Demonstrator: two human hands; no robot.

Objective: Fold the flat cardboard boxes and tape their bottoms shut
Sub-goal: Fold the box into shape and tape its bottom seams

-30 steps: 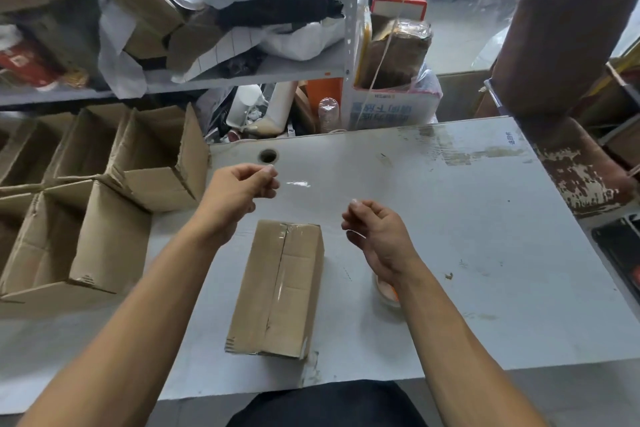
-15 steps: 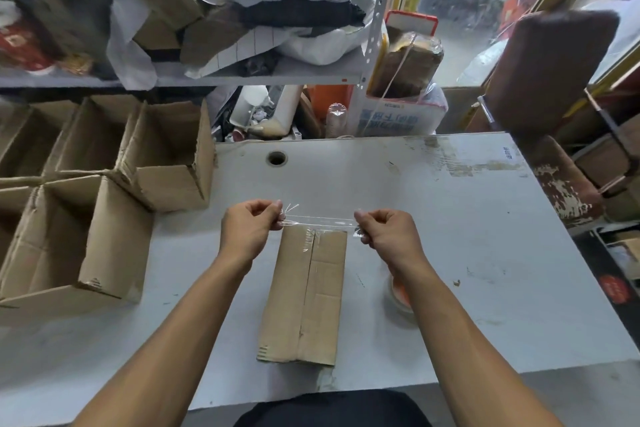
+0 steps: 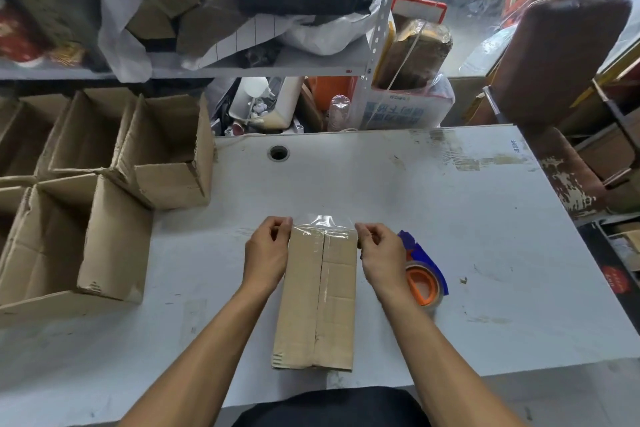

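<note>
A folded cardboard box [image 3: 318, 302] lies bottom-up on the white table [image 3: 450, 218], with clear tape running along its centre seam. A short strip of clear tape [image 3: 323, 224] stretches across the box's far edge. My left hand [image 3: 268, 250] pinches the strip's left end at the box's far left corner. My right hand [image 3: 379, 255] pinches the right end at the far right corner. A tape dispenser [image 3: 424, 277], blue with an orange core, lies on the table just right of my right wrist.
Several folded open boxes [image 3: 114, 184] crowd the table's left side. A cable hole [image 3: 278, 152] sits near the back edge. A cluttered metal shelf [image 3: 242, 66] stands behind, with a brown chair [image 3: 554, 59] at the right.
Both hands brought the tape strip down from above the table to the box's far edge and closed in on its corners. The dispenser, earlier hidden by my right arm, shows now.
</note>
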